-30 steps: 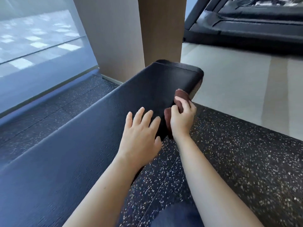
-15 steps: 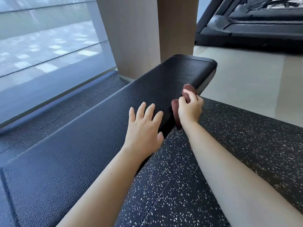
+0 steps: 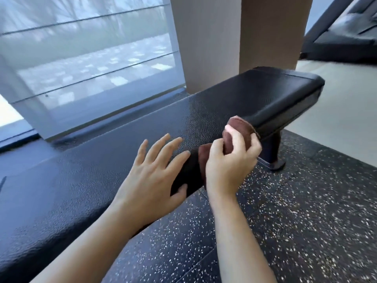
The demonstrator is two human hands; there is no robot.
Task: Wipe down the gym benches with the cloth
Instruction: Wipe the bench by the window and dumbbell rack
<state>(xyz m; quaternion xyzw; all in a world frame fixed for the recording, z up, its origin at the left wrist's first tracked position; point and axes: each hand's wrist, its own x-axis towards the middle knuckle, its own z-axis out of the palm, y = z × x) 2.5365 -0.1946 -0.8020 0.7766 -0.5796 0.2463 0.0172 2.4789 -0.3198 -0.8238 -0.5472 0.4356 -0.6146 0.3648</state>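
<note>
A long black padded gym bench [image 3: 255, 94] runs from the lower left to the upper right. My left hand [image 3: 155, 172] lies flat on its top with fingers spread and the thumb over the near edge. My right hand [image 3: 230, 160] grips a brown cloth [image 3: 238, 127] and holds it against the bench's near side edge, just right of the left hand. Much of the cloth is hidden under my fingers.
The bench's black leg [image 3: 273, 154] stands on speckled black rubber flooring [image 3: 306, 221] to the right. A beige pillar [image 3: 234, 37] rises behind the bench's far end. A large window [image 3: 81, 58] fills the left, and dark gym equipment [image 3: 346, 33] sits at the top right.
The view has swung so the bench's far end and leg now show. My right hand with the cloth stays at the near side edge beside the left hand.
</note>
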